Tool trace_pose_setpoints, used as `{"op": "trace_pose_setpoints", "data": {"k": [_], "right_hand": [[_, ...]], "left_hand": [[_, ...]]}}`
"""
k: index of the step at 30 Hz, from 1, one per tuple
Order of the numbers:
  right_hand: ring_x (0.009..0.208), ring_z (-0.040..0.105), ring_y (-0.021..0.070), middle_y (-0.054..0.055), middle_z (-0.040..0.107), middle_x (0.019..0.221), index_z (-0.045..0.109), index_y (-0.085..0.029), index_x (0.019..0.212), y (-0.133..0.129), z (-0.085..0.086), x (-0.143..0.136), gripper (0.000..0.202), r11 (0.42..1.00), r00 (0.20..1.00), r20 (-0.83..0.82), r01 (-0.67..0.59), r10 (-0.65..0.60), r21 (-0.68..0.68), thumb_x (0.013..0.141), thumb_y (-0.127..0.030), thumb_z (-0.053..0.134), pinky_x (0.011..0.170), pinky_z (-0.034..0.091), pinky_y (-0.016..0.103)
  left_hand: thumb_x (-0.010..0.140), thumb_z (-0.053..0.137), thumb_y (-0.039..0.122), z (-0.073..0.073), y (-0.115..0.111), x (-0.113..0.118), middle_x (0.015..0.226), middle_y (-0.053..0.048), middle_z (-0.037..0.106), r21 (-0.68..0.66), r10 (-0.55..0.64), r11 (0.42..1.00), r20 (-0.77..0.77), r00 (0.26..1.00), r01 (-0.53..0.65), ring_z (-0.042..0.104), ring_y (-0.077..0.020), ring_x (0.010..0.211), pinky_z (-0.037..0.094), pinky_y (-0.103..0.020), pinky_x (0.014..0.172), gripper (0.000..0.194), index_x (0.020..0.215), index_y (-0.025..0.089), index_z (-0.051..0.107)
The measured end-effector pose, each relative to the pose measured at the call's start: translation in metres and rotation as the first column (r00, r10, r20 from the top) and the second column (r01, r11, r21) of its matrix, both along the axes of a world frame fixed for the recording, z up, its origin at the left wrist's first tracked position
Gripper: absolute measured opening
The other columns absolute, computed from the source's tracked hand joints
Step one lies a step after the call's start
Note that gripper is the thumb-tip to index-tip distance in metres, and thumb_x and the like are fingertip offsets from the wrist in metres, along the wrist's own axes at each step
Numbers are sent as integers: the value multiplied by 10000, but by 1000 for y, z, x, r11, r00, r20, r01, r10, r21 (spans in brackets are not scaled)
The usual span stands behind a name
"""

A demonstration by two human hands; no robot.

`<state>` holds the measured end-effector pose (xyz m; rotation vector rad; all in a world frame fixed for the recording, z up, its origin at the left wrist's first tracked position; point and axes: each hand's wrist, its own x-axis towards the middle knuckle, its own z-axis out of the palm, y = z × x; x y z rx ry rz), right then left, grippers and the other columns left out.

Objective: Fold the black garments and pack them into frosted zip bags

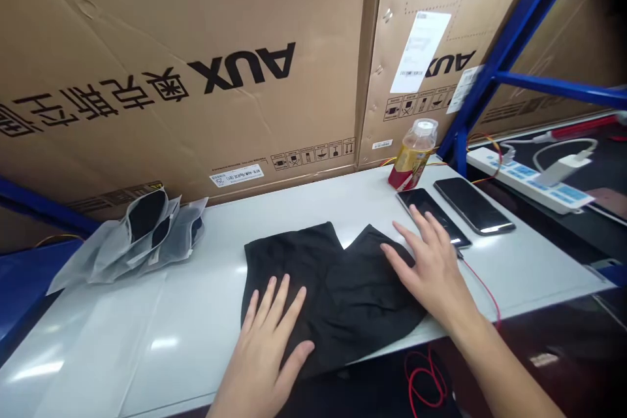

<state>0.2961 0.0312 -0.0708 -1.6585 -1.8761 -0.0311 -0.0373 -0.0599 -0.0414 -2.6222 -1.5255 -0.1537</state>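
A black cloth garment (pixel 337 287) with a V-shaped gap in its far edge lies spread on the white tabletop (pixel 210 313). My left hand (pixel 272 346) rests flat on the garment's left part, fingers spread. Over its right edge is my right hand (pixel 431 261), fingers apart, thumb and index tip near the cloth and the other fingertips by a dark phone (pixel 434 215). Neither hand grips anything. The garment's near edge hangs at the table's front edge.
Frosted bags (pixel 147 235) with dark contents lie at the left, near a clear sheet (pixel 102 339). A second phone (pixel 473 206), a bottle (pixel 414 153), a power strip (pixel 529 179) and a red cable (pixel 484 284) are at the right. Large cartons (pixel 181 26) stand behind, beside blue posts (pixel 509 26).
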Motion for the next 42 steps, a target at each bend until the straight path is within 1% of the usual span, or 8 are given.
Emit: {"op": "trace_pose_setpoints", "data": {"k": [5, 9, 14, 19, 25, 30, 36, 42], "right_hand": [[1360, 559, 407, 155, 648, 1428, 734, -220, 1004, 26, 9, 6, 200, 987, 992, 15, -123, 125, -102, 996, -377, 610, 1061, 506, 634], [1297, 605, 315, 100, 652, 1416, 664, -247, 1003, 9, 34, 6, 81, 953, 953, -4, -302, 302, -32, 1004, -299, 602, 1077, 507, 547], [1298, 617, 299, 39, 743, 1279, 693, -285, 996, -35, 42, 3, 91, 770, 792, -2, -593, 610, -237, 1012, -366, 656, 1053, 529, 503], [1338, 619, 264, 40, 752, 1300, 680, -269, 1124, -26, 31, -7, 138, 818, 825, -28, -563, 564, -116, 1065, -262, 555, 1115, 506, 477], [1443, 518, 328, 137, 535, 1593, 541, -171, 1468, 48, 24, -62, 412, 844, 834, 149, -508, 532, -171, 1062, -238, 525, 1096, 514, 492], [1061, 659, 289, 111, 747, 1148, 680, -193, 1236, 76, 28, -81, 261, 856, 841, 162, -497, 516, -140, 1009, -145, 560, 920, 531, 439], [1028, 628, 257, 81, 710, 1104, 693, -223, 1069, 35, 42, -49, 230, 797, 785, 139, -587, 603, -143, 964, -78, 548, 879, 521, 411], [1516, 428, 323, 77, 545, 1587, 474, -326, 1577, -27, 45, 4, 607, 711, 729, 43, -650, 683, -270, 1005, -384, 666, 1166, 493, 512]], "left_hand": [[1070, 528, 437, 1, 4, 1, 1729, -47, 317, -132, 68, 990, 75, 995, -57, 348, -366, 1577, 505, -608, 1137, 699, 1689, 371, 210], [1093, 473, 448, -2, 5, 5, 1751, -7, 252, -175, 121, 979, 64, 991, -109, 299, -344, 1600, 425, -631, 1206, 671, 1689, 404, 168], [1090, 474, 464, -9, 0, 9, 1758, -14, 229, -132, 125, 984, 55, 991, -117, 283, -351, 1606, 396, -645, 1222, 690, 1696, 368, 159], [1089, 485, 447, -1, 6, 0, 1721, -12, 346, -140, 85, 987, 88, 993, -72, 389, -338, 1563, 462, -612, 1182, 605, 1662, 371, 308], [1082, 490, 301, 23, 75, -21, 1519, -57, 629, 5, 181, 983, 112, 977, -183, 600, -315, 1382, 551, -504, 1067, 381, 1432, 294, 641], [1033, 507, 147, 31, 123, -35, 1173, -99, 773, 68, 202, 977, 40, 979, -204, 715, -319, 1119, 557, -494, 961, 365, 1354, 207, 670], [1064, 450, 171, 37, 83, -33, 945, -51, 721, 144, 102, 984, 20, 995, -104, 660, -256, 937, 458, -514, 1034, 303, 1116, 230, 742], [1039, 599, 417, 26, 13, -48, 1266, -74, 742, 69, -113, 991, 22, 993, 112, 667, -289, 1153, 499, -464, 1010, 427, 1440, 274, 625]]}}
